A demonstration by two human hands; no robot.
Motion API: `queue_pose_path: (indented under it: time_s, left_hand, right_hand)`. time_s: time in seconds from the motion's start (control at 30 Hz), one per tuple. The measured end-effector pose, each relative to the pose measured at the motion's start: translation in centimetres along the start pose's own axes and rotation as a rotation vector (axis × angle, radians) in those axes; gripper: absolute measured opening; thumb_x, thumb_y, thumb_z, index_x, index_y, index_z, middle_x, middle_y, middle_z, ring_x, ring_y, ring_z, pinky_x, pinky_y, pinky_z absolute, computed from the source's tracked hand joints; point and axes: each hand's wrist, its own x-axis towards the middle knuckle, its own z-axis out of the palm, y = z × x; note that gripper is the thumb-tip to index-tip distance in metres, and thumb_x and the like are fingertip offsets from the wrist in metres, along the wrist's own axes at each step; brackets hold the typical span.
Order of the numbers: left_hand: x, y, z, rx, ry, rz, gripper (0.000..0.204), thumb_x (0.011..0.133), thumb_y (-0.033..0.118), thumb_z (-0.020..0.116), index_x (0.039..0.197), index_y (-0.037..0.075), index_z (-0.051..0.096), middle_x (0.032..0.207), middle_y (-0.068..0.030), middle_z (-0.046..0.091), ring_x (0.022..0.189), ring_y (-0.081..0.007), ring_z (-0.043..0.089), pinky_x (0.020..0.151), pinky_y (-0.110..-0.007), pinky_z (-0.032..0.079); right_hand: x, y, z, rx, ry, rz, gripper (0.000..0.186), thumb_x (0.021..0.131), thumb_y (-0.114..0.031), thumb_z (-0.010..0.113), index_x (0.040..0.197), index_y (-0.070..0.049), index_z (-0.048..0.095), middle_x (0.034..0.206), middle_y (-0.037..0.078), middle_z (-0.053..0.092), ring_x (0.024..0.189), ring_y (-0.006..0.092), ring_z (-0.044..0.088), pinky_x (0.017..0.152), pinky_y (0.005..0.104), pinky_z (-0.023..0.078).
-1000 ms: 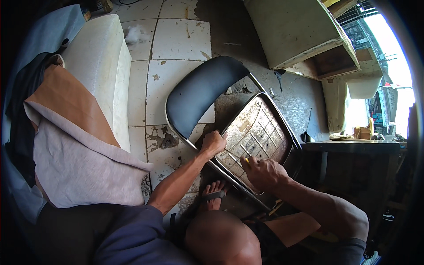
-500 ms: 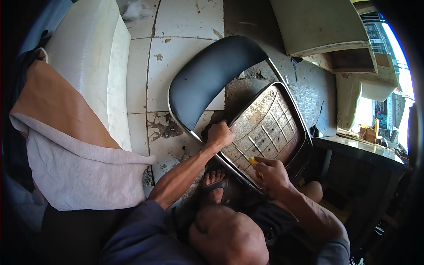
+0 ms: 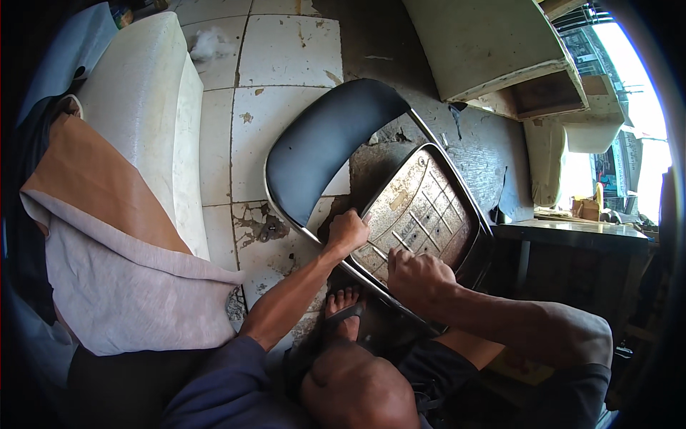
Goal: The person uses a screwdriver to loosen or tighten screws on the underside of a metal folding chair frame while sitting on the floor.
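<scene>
Workshop floor here is pretty beat up: chipped white tiles [image 3: 286,53] on one side, dark bare floor on the other. Only got the head view, so going off that. Over on the left there's a big off-white padded block [image 3: 128,93] with a brown sheet [image 3: 100,182] draped against it, its pale fuzzy backing [image 3: 136,279] folded up over part of the brown side. Small tuft of white fluff [image 3: 211,44] on the tiles up top. Upper right is a scuffed pale cabinet [image 3: 486,50] with an open compartment, and a dark worktable [image 3: 572,231] below it. The chair sits mid-picture, right in front of the person: black padded backrest [image 3: 329,139], metal frame, and a bare, rust-mottled seat panel [image 3: 429,214] with raised ribs and a few holes, facing up. Left hand [image 3: 348,232] is closed around the panel's left edge, hanging onto it. Right hand [image 3: 421,277] is curled into a fist over the lower part of the panel; can't tell what's in it, the fingers hide it. A sandaled foot [image 3: 346,314] is just below the frame.
</scene>
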Motion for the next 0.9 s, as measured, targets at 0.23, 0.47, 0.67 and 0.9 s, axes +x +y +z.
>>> queue_pose_path:
  time_s: [0.23, 0.47, 0.67, 0.9]
  left_hand:
    - [-0.1, 1.3, 1.6, 0.016, -0.03, -0.029, 0.053, 0.096, 0.047, 0.056, 0.11, -0.004, 0.065, 0.105, -0.0312, 0.068, 0.105, -0.0452, 0.065, 0.092, -0.05, 0.052]
    - [1.0, 1.1, 0.8, 0.006, -0.021, 0.02, 0.055, 0.097, 0.048, 0.054, 0.107, -0.005, 0.066, 0.105, -0.0317, 0.068, 0.105, -0.0456, 0.065, 0.091, -0.051, 0.052]
    - [0.7, 2.7, 0.4, -0.002, -0.017, 0.023, 0.058, 0.099, 0.049, 0.052, 0.11, -0.006, 0.067, 0.105, -0.0312, 0.068, 0.103, -0.0449, 0.066, 0.089, -0.05, 0.053]
    - [0.3, 1.3, -0.3, 0.026, -0.04, -0.05, 0.057, 0.098, 0.048, 0.052, 0.112, -0.005, 0.066, 0.11, -0.0305, 0.067, 0.108, -0.0448, 0.065, 0.092, -0.05, 0.052]
  right_hand:
    - [1.7, 3.4, -3.4, 1.346, -0.217, 0.727, 0.03, 0.093, -0.03, 0.06, 0.09, -0.001, 0.069, 0.069, 0.007, 0.066, 0.058, 0.0185, 0.066, 0.047, 0.0283, 0.052]
    - [-1.8, 1.3, -3.4, 0.242, 0.003, 0.142, 0.046, 0.085, -0.021, 0.067, 0.118, 0.009, 0.055, 0.091, 0.022, 0.066, 0.073, 0.0283, 0.071, 0.063, 0.0388, 0.059]
    - [-0.2, 3.0, 2.7, 0.048, 0.173, -0.004, 0.026, 0.09, -0.016, 0.055, 0.098, 0.004, 0.067, 0.083, 0.021, 0.068, 0.075, 0.0317, 0.071, 0.066, 0.0406, 0.059]
    - [0.8, 4.5, -0.9, 1.347, -0.08, 0.646, 0.031, 0.089, -0.027, 0.065, 0.096, 0.002, 0.068, 0.075, 0.012, 0.067, 0.054, 0.0193, 0.065, 0.042, 0.0322, 0.047]
